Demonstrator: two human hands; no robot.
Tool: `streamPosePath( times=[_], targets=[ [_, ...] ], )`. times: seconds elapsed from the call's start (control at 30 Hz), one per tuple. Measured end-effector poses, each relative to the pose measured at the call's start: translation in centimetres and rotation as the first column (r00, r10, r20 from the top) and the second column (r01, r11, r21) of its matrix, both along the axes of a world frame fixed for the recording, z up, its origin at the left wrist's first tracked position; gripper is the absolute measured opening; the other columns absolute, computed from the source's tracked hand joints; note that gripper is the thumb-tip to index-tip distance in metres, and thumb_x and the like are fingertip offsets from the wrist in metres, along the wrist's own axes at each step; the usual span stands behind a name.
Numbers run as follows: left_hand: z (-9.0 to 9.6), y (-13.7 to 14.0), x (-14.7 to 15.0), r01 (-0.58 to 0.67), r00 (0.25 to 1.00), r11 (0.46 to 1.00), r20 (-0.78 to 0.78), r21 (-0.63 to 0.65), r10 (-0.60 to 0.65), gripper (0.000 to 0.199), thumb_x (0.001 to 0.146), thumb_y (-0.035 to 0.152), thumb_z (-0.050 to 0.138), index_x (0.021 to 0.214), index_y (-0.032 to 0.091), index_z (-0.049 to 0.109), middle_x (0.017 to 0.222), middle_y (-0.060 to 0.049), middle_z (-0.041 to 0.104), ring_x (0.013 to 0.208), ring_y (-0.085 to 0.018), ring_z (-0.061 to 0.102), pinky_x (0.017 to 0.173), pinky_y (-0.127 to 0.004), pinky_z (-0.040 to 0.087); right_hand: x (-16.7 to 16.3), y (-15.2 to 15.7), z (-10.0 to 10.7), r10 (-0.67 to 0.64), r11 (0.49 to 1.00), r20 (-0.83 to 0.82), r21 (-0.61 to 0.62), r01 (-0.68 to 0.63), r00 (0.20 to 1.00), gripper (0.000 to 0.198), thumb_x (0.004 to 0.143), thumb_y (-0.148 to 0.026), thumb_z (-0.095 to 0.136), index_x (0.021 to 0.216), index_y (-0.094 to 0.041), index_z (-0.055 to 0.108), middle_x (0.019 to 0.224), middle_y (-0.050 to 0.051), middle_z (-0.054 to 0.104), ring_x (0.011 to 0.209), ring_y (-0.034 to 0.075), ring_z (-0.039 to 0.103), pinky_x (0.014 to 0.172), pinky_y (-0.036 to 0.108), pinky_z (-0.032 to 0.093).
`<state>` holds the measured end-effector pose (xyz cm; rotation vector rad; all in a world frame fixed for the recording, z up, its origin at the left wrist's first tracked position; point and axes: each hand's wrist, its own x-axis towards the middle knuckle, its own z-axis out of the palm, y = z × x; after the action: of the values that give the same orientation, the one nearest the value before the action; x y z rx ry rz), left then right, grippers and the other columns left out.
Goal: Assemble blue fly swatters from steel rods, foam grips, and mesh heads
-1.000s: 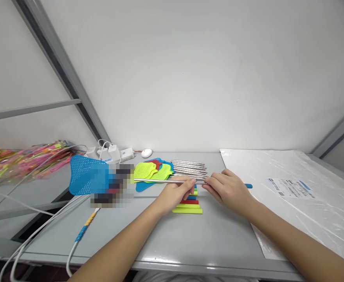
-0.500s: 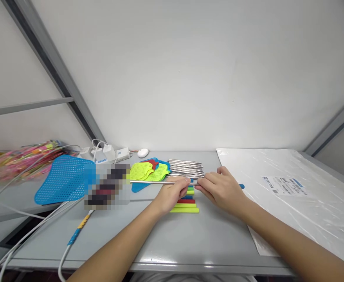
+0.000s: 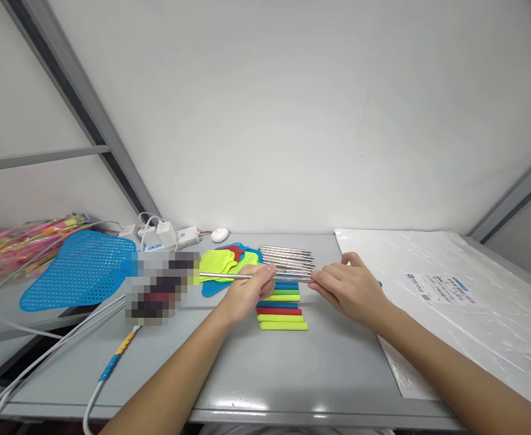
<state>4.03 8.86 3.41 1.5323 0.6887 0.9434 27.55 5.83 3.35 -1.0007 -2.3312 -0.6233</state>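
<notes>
A slim metal rod [image 3: 222, 276] runs nearly level through both hands above the bench [image 3: 292, 371]. The left hand [image 3: 249, 293] pinches it between thumb and fingers; the right hand [image 3: 347, 291] is closed on it farther along, a blue end [image 3: 380, 284] peeking out beyond. The left has just slid away from the right, and the blue mesh head [image 3: 81, 272] has moved outward too, so I'd judge the rod is being drawn longer. Coloured tubes [image 3: 283, 326] lie nearer the person, loose rods [image 3: 287, 257] and other mesh heads [image 3: 217, 263] just behind.
</notes>
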Motion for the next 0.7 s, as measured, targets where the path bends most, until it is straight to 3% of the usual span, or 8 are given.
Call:
streamPosePath(
  times=[0.17,0.33,0.43,0.53,0.7],
  targets=[
    [-0.3,0.1,0.1,-0.018,0.999,0.998,-0.026,0.057,0.019,0.05,0.094,0.046,0.043,0.053,0.021,0.03,0.052,0.004,0.028,0.049,-0.01,0.029,0.049,-0.028,0.023,1.1,0.4,-0.3,0.013,1.0,0.011,-0.003,-0.013,1.0,0.029,0.101,-0.028,0.04,0.08,-0.018,0.056,0.061,-0.004,0.056,0.053,0.01,0.042,0.076,0.031,0.028],
    [-0.9,-0.6,1.2,-0.045,0.998,0.994,-0.034,0.096,0.049,0.049,0.096,0.046,0.039,0.056,0.019,0.034,0.053,0.004,0.031,0.05,-0.01,0.03,0.051,-0.027,0.025,0.4,0.3,-0.6,0.04,0.999,0.011,-0.011,-0.04,0.999,0.026,0.101,-0.029,0.038,0.088,-0.017,0.057,0.065,-0.003,0.058,0.056,0.011,0.042,0.072,0.03,0.028],
    [-1.1,-1.2,2.1,0.0,0.994,0.992,-0.107,0.123,0.014,0.047,0.096,0.045,0.042,0.057,0.018,0.037,0.055,0.004,0.034,0.053,-0.01,0.031,0.052,-0.026,0.026,-0.6,-0.1,-0.6,0.061,0.998,0.026,-0.008,-0.061,0.998,0.027,0.101,-0.031,0.04,0.087,-0.017,0.058,0.063,-0.003,0.057,0.055,0.012,0.039,0.069,0.031,0.027],
    [-1.4,-1.6,3.0,0.084,0.983,0.993,-0.172,0.081,-0.069,0.044,0.096,0.045,0.042,0.062,0.018,0.041,0.057,0.004,0.035,0.055,-0.009,0.03,0.052,-0.025,0.025,-1.1,-0.3,-0.8,0.098,0.995,0.037,0.0,-0.098,0.995,0.03,0.1,-0.031,0.042,0.077,-0.017,0.055,0.06,-0.003,0.053,0.054,0.012,0.035,0.068,0.03,0.026],
    [-2.0,-1.4,3.6,0.078,0.994,0.997,-0.08,-0.014,-0.079,0.045,0.095,0.046,0.041,0.061,0.019,0.031,0.054,0.006,0.028,0.051,-0.009,0.023,0.049,-0.025,0.021,-0.8,0.0,-1.2,0.095,0.995,0.047,-0.015,-0.094,0.994,0.032,0.1,-0.027,0.042,0.071,-0.018,0.051,0.061,-0.003,0.053,0.054,0.011,0.032,0.067,0.03,0.025]
  ],
)
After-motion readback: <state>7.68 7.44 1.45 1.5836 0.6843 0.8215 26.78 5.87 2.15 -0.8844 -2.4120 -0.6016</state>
